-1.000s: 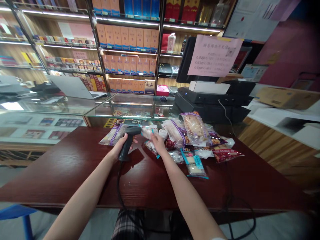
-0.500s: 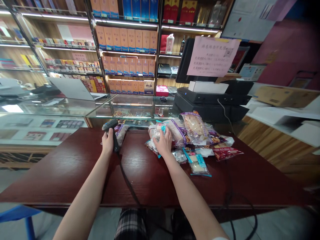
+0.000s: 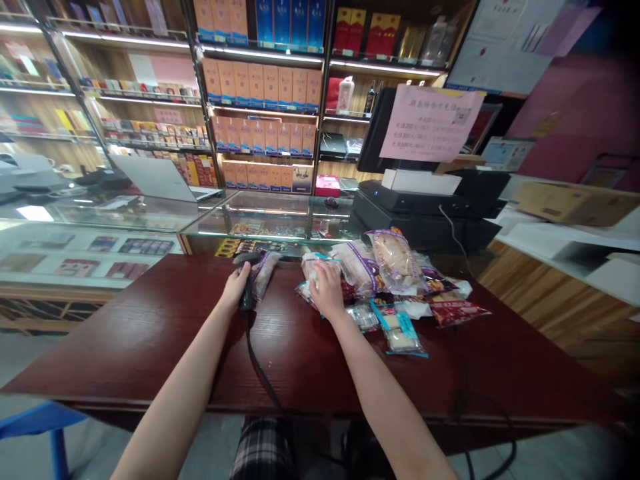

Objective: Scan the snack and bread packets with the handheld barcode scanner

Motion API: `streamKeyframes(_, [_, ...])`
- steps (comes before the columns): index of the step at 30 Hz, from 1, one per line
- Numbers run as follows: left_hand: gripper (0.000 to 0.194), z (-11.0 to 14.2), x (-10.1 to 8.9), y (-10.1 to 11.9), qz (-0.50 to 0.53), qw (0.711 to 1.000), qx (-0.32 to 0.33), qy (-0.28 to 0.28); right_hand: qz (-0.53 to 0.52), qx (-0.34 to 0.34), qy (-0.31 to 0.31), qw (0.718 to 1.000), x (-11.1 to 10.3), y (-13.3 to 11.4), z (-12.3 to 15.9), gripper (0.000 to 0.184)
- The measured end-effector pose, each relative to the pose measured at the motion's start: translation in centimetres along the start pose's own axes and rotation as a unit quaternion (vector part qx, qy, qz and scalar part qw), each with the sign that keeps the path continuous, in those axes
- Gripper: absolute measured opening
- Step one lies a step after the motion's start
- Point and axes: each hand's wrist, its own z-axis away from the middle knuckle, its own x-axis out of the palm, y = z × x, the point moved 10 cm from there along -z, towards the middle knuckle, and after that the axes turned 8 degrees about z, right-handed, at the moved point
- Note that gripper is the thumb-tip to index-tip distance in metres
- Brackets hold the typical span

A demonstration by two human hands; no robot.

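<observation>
Barcode scanner [image 3: 247,297] in the left hand [image 3: 234,287], fingers wrapped round its handle, near a lone purple-striped food packet [image 3: 266,273]. The right hand [image 3: 328,292] lies over the left end of the packet heap [image 3: 395,260]; whether it grips anything cannot be told. One packet lies apart; most, seemingly, remain heaped. Bare tabletop [image 3: 150,333] extends left and frontward; a glass display counter [image 3: 270,203] bounds the far edge.

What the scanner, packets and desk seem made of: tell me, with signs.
Scanner: probably hard plastic, mostly matte; it looks black with little glare.
Packets: thin, glossy plastic film, it seems; clear areas are see-through and catch light.
Desk: wood or laminate, semi-gloss; faint grain and soft reflections show, but I cannot tell which.
</observation>
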Motion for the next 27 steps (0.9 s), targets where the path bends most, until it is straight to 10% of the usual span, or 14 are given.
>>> streamKeyframes(7, [0.048,3.6,3.8,-1.1,0.062,0.975,-0.181,-0.113,-0.023,-0.076,-0.134,0.988,3.2,-4.4,1.2,0.039])
streamKeyframes(17, [0.04,1.4,0.2,0.8,0.083,0.992,-0.094,0.011,0.069,0.043,-0.184,0.98,5.3,-4.3,1.7,0.079])
streamKeyframes(27, [0.035,1.8,0.4,1.3,0.056,0.995,-0.088,0.003,0.109,0.031,-0.209,0.971,5.4,-4.0,1.8,0.045])
